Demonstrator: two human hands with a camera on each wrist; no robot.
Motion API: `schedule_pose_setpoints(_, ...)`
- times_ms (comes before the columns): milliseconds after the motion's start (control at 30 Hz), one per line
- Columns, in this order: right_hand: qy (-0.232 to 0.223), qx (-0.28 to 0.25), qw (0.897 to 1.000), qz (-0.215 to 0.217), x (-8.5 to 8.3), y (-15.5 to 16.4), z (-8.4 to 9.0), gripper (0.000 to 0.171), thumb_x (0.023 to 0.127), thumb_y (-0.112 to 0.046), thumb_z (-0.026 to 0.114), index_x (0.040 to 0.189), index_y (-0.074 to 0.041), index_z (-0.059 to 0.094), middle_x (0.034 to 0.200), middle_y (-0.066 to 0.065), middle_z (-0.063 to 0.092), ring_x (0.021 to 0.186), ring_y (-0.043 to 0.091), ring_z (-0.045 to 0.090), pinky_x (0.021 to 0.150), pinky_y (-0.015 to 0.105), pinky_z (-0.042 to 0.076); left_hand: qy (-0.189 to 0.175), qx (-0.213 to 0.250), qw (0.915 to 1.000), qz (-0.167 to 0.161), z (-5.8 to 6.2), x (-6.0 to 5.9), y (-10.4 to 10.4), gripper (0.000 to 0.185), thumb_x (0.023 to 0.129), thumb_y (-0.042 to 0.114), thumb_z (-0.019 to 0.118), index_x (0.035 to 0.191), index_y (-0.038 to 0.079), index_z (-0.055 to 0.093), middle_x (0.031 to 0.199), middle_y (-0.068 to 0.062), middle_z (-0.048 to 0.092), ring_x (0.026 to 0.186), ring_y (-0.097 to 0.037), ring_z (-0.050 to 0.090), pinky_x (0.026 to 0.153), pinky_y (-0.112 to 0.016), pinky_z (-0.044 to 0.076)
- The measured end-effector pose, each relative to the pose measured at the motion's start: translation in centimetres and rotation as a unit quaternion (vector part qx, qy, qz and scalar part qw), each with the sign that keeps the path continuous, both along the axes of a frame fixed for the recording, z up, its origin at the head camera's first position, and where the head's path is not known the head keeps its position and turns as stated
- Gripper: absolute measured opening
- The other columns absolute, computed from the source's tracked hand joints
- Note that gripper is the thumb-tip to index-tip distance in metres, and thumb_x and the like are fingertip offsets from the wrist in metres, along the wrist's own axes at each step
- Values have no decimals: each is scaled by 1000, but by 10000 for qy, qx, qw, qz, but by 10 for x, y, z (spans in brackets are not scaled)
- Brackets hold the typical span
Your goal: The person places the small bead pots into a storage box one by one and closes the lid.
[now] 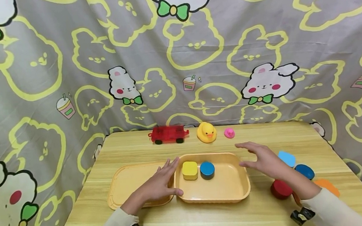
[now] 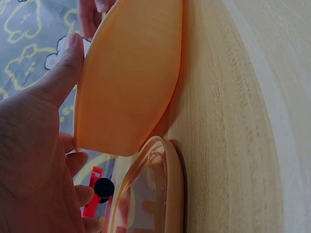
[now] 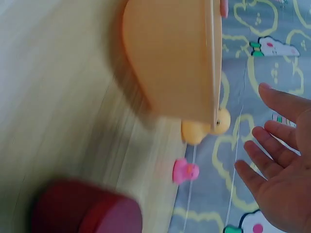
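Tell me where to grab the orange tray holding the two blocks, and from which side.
Take the orange tray by its two short ends. The left hand already rests on the left rim, and the right hand hovers open beside the right end. Its raised, rounded lip suits a grip there, probably keeping the yellow block and blue block level.

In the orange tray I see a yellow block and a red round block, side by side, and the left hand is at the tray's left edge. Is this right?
Not quite: the round block beside the yellow block is blue, not red, as the head view shows. Both lie in the orange tray, and the left hand is at its left edge.
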State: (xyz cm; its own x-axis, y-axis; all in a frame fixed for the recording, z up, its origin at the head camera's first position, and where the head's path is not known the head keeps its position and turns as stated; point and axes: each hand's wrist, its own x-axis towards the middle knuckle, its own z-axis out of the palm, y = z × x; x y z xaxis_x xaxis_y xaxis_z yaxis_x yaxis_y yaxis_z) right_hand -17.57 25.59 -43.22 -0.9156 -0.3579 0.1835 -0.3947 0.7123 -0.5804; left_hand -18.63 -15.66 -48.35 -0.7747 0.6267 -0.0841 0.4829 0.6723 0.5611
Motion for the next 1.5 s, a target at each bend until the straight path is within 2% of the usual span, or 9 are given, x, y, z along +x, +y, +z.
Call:
schedule_pose_setpoints(233, 86, 112, 9990, -423, 4, 39, -4, 70, 89, -32, 83, 147, -5, 55, 145, 23, 57, 135, 49, 50, 104, 67, 43, 1, 0, 10000, 15, -1, -1, 0, 115, 87, 59, 75, 168, 20, 4, 174, 1, 7, 159, -37, 1, 123, -67, 7)
schedule_pose_setpoints(500, -376, 145, 9968, -695, 6, 86, -16, 75, 91, -32, 81, 151, -1, 48, 152, 30, 45, 139, 56, 39, 104, 73, 37, 6, -34, 10000, 63, -3, -1, -1, 115, 86, 59, 75, 168, 22, 3, 174, 4, 6, 159, -37, 2, 123, -66, 9)
schedule_pose_setpoints(767, -686, 308, 9942, -771, 4, 122, -26, 79, 92, -32, 80, 151, 5, 44, 152, 36, 41, 135, 60, 38, 99, 76, 38, -6, -18, 10000, 54, -1, 0, 0, 114, 87, 59, 75, 168, 19, 4, 174, -1, 8, 159, -37, 2, 123, -66, 8)
schedule_pose_setpoints(967, -808, 446, 9922, -842, 1, 133, -34, 84, 92, -36, 79, 151, 10, 41, 148, 41, 41, 128, 62, 43, 93, 73, 46, -67, 12, 10000, 69, 1, 1, 0, 114, 87, 57, 76, 168, 21, 4, 174, 3, 7, 159, -36, 1, 124, -65, 6)
schedule_pose_setpoints(1167, -1063, 487, 9898, -816, -3, 138, -40, 83, 94, -34, 77, 150, 14, 39, 146, 41, 44, 126, 65, 45, 93, 71, 48, -63, 36, 10000, 49, 1, 1, -1, 114, 87, 58, 76, 168, 22, 4, 174, 3, 7, 159, -36, 1, 124, -65, 7)
schedule_pose_setpoints(1500, -1189, 504, 9875, -903, -9, 139, -43, 77, 95, -34, 77, 145, 15, 45, 137, 39, 54, 119, 56, 56, 90, 63, 53, -138, 75, 9999, 23, 3, 2, -1, 114, 88, 56, 76, 168, 21, 3, 174, 2, 6, 159, -36, 0, 124, -65, 6)
